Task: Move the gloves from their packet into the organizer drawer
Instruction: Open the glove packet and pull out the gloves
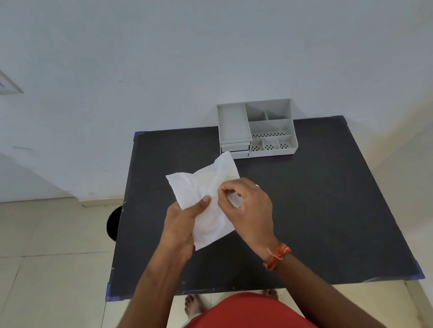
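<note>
A white glove packet (pixel 202 189) is held above the middle of the black table (pixel 321 192). My left hand (pixel 181 221) grips its lower left side, thumb on top. My right hand (pixel 247 203) pinches the packet's right part between thumb and fingers. The gloves themselves are hidden inside the packet. A grey plastic organizer (pixel 270 128) stands at the table's far edge, its small drawers (pixel 235 147) stacked at the left front. I cannot tell whether any drawer is pulled out.
The organizer has several open compartments on top, a long tray at its left. A white wall rises right behind it. A dark round object (pixel 114 224) sits on the tiled floor left of the table. My bare feet show below the near edge.
</note>
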